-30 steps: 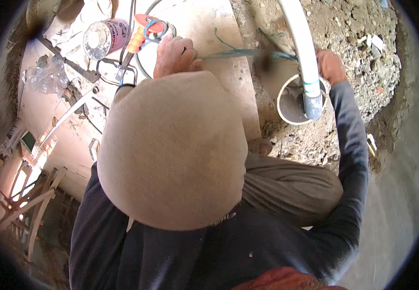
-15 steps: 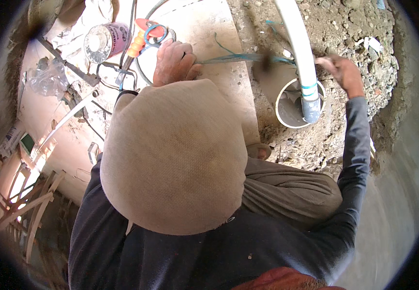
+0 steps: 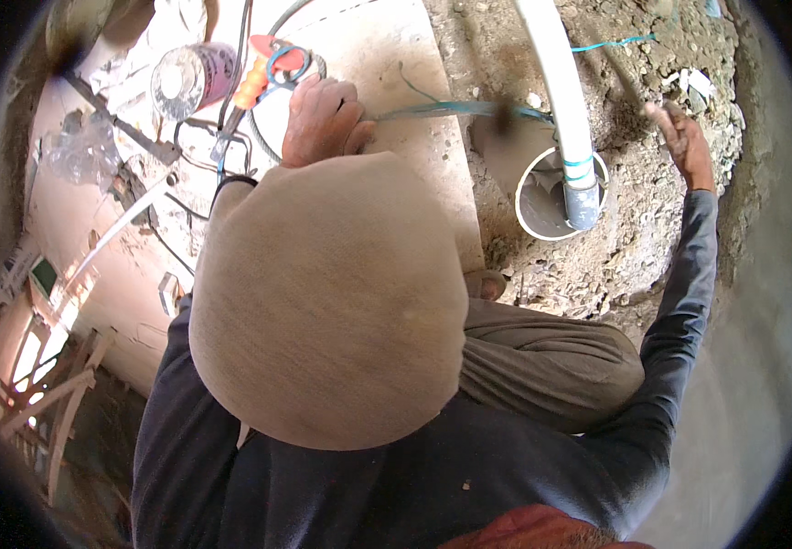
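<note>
My left hand (image 3: 324, 121) is closed around one end of a strand of blue-green plastic twine (image 3: 469, 108). The twine stretches right to a white pipe (image 3: 561, 82). Bands of twine circle the pipe just above its grey end fitting (image 3: 582, 207). That fitting sits in the mouth of a wider, pale-rimmed pipe (image 3: 537, 203) in the ground. Right of the pipe, above the rubble, my right hand (image 3: 683, 142) has its fingers pressed together; what they hold, if anything, cannot be made out. A thin blue strand (image 3: 614, 43) shows beyond the pipe.
Beside my left hand are an orange-handled tool (image 3: 254, 80), a round can (image 3: 190, 80) and dark cables (image 3: 231, 119). A clear plastic bag (image 3: 80, 156) and a thin white pipe (image 3: 126, 220) lie farther left. Rubble (image 3: 625, 256) surrounds the pipes. A tan cloth-covered dome (image 3: 332, 302) hides the middle.
My right hand has moved right, away from the white pipe. The thin blue strand beyond the pipe now stretches farther right. My left hand keeps its hold on the twine.
</note>
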Demonstrator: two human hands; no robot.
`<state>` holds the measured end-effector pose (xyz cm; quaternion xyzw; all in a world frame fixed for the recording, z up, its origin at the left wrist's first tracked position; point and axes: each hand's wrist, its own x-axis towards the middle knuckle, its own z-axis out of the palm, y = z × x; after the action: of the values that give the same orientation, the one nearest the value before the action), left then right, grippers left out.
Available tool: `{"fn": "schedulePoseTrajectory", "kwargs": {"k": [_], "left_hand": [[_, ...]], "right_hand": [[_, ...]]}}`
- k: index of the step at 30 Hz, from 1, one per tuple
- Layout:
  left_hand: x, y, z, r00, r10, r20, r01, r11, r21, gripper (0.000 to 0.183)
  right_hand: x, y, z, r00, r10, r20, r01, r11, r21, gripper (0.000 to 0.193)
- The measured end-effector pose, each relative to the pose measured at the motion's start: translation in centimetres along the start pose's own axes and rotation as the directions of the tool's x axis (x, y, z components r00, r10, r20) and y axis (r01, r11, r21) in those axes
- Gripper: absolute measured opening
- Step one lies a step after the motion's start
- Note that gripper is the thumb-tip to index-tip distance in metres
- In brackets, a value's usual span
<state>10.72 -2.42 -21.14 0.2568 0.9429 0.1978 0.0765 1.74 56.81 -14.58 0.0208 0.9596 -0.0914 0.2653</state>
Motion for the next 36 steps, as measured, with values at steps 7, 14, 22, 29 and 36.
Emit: {"fn": "schedulePoseTrajectory", "kwargs": {"k": [7, 14, 22, 29, 36], "left_hand": [[-0.3, 0.6, -0.6, 1.000, 0.000, -0.019, 0.000, 1.000, 0.025, 0.023], [-0.1, -0.1, 0.5, 0.987, 0.043, -0.153, -0.039, 0.999, 0.034, 0.019], [-0.8, 0.2, -0.5, 0.992, -0.009, -0.123, 0.014, 0.999, 0.040, 0.020], [3.6, 0.5, -1.1, 0.787, -0.244, 0.566, 0.125, 0.963, 0.240, 0.029], [1.1, 0.1, -2.0, 0.967, 0.133, -0.219, -0.136, 0.991, 0.000, 0.023]], "right_hand": [[3.2, -11.9, 3.8, 0.892, -0.425, 0.157, 0.453, 0.822, -0.347, 0.073], [2.1, -6.3, 8.6, 0.923, -0.338, 0.182, 0.322, 0.940, 0.110, 0.085], [1.1, -7.3, 2.1, 0.975, -0.183, 0.125, 0.184, 0.983, 0.003, 0.065], [4.1, -7.4, 7.3, 0.947, -0.285, 0.148, 0.298, 0.951, -0.077, 0.078], [0.8, 4.8, -0.1, 0.936, 0.100, -0.339, -0.071, 0.993, 0.097, 0.060]]}}
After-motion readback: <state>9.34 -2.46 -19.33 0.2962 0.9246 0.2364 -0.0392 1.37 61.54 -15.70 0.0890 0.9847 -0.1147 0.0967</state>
